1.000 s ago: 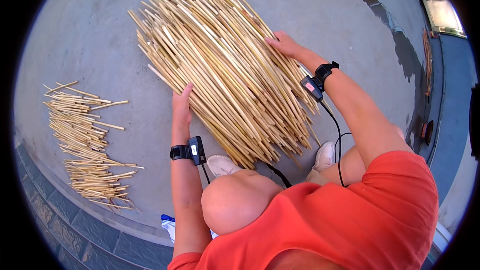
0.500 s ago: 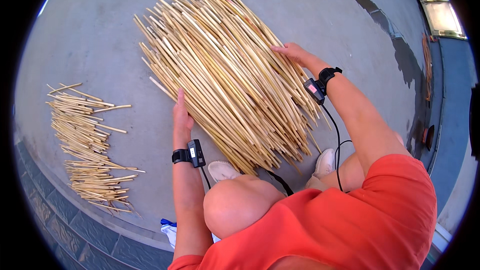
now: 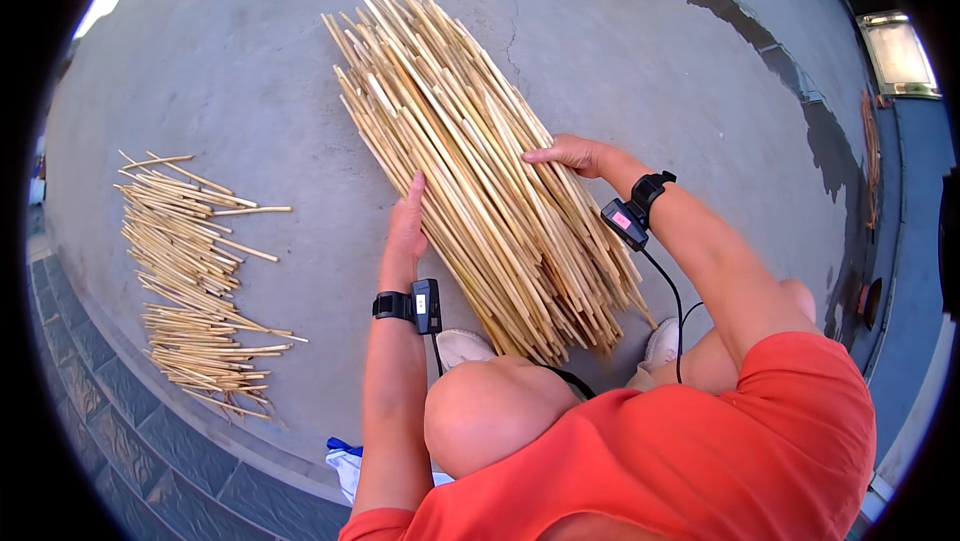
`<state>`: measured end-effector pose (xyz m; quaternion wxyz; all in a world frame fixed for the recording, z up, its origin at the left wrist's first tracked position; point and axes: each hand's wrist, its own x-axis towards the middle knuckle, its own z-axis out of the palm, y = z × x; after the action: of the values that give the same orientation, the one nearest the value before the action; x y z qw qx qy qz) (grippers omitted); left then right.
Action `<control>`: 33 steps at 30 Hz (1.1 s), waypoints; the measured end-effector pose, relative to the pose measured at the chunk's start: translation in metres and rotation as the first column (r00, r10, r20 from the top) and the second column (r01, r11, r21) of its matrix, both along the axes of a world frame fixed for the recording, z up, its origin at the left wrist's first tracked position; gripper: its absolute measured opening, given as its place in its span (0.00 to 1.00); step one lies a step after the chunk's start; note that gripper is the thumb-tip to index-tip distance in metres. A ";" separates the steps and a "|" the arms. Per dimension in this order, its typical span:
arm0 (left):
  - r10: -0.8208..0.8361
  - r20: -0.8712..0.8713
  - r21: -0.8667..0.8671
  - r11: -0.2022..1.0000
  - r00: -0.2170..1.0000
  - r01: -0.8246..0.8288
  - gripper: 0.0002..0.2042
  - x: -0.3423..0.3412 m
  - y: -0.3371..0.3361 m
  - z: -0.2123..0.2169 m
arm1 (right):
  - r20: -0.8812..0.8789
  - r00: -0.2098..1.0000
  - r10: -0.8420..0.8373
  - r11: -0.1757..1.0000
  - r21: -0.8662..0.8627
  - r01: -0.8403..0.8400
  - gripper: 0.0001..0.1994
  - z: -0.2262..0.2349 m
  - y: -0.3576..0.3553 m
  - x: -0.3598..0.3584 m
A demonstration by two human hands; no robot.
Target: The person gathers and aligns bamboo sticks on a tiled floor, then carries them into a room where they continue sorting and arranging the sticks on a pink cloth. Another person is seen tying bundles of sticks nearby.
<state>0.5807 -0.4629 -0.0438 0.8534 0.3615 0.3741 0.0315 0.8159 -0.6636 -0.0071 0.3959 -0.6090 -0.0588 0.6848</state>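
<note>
A big loose bundle of dry, straw-coloured stalks (image 3: 480,181) lies slantwise in front of me, its near ends by my shoes. My left hand (image 3: 406,225) presses against its left side, thumb pointing up along the stalks, the other fingers hidden beneath. On the far right side my right hand (image 3: 574,154) clasps the bundle, its thumb over the top stalks and its fingers tucked out of sight. The far ends of the stalks are uneven. Both wrists wear black straps with small black devices.
A second, smaller pile of shorter stalks (image 3: 205,291) is spread on the grey concrete floor (image 3: 260,91) to the left. Dark tiles (image 3: 180,441) edge the floor at lower left. A blue-and-white cloth (image 3: 345,466) lies by my left forearm. Black cables (image 3: 667,276) hang from the wrist devices.
The wide spread of stalks has become narrower and more compact between my hands. My left hand has moved right, and my right hand slightly left and down.
</note>
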 end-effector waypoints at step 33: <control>0.285 -0.190 -0.133 0.941 0.940 -0.312 0.26 -0.054 0.007 -0.008 | -0.142 0.989 0.039 0.997 0.071 -0.029 0.40 0.002 0.049 -0.057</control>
<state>0.5265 -0.4563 -0.0518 0.8304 0.2318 0.4967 0.0999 0.7588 -0.6150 -0.0049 0.4082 -0.5430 -0.0642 0.7310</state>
